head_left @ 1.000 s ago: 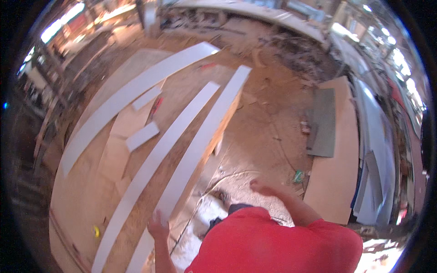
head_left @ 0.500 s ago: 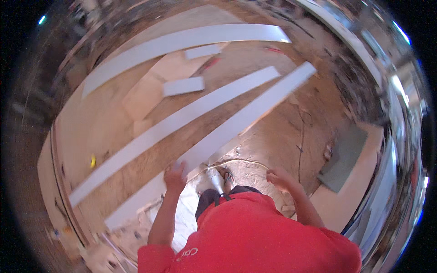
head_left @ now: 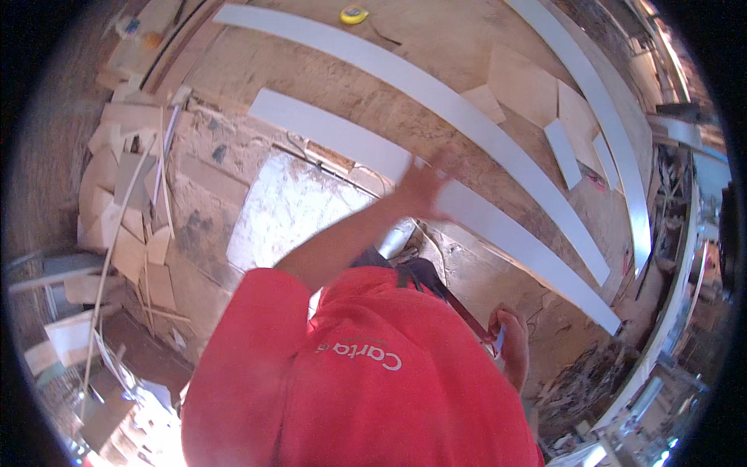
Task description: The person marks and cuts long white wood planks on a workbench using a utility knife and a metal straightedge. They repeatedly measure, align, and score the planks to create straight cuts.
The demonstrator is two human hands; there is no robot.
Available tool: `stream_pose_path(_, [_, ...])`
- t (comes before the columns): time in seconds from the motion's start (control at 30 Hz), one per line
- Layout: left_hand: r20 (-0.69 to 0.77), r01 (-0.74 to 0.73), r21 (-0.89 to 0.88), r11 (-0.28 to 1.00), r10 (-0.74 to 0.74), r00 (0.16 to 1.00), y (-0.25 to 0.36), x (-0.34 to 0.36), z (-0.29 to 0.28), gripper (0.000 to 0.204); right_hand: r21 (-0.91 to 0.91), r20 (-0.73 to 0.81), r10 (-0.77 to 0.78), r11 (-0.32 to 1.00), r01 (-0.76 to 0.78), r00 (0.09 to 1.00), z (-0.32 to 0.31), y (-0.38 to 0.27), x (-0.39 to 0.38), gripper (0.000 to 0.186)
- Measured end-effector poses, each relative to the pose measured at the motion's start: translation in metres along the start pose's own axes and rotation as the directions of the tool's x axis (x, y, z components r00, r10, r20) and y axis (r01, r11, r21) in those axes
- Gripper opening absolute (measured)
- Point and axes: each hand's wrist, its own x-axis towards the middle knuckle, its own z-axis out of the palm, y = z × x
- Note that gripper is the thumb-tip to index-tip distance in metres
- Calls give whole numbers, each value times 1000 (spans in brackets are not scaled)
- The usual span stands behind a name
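My left hand (head_left: pixel 426 187) spreads its fingers over the nearest long white strip (head_left: pixel 327 128); whether it touches it is unclear. My right hand (head_left: pixel 507 335) is curled by my right hip around a small light-and-red item that I cannot make out. Two more long white strips (head_left: pixel 358 62) (head_left: pixel 591 82) lie farther across the large wooden work surface (head_left: pixel 443 43), with bare plywood offcuts (head_left: pixel 521 86) and short white pieces (head_left: pixel 562 152) between them. A yellow tape measure (head_left: pixel 352 14) lies near the far edge.
Below the surface's near edge is a pale metallic-looking sheet (head_left: pixel 264 218) on the dusty floor. Wood offcuts and thin battens (head_left: pixel 117 194) are heaped at the left. Long boards and clutter (head_left: pixel 677 257) line the right side.
The view has swung left, bringing the offcut heap into sight. My left hand has risen and spread over the strip; my right hand has drawn to my hip, curling around something.
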Motion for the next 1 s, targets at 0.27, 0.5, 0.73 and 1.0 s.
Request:
stream_pose_path(0.27, [174,229,402,886,-320,931,-136,-60,-87,114,-188,352,34,982,35,935,14,-106,64,34])
stream_pose_path(0.5, [152,314,350,883,-384,911,-140,-46,-63,94,-365,565,28,904,220,825,22,-168,119,35])
stream_pose_path(0.73, [135,326,300,897,-378,916,-102,-38,-42,76,-430,701,4,800,418,713,51,-186,138,29])
stream_pose_path(1.0, [-42,359,250,899,-360,932,-73,-34,-12,64,-408,766,-130,659,632,630,98,-145,164,27])
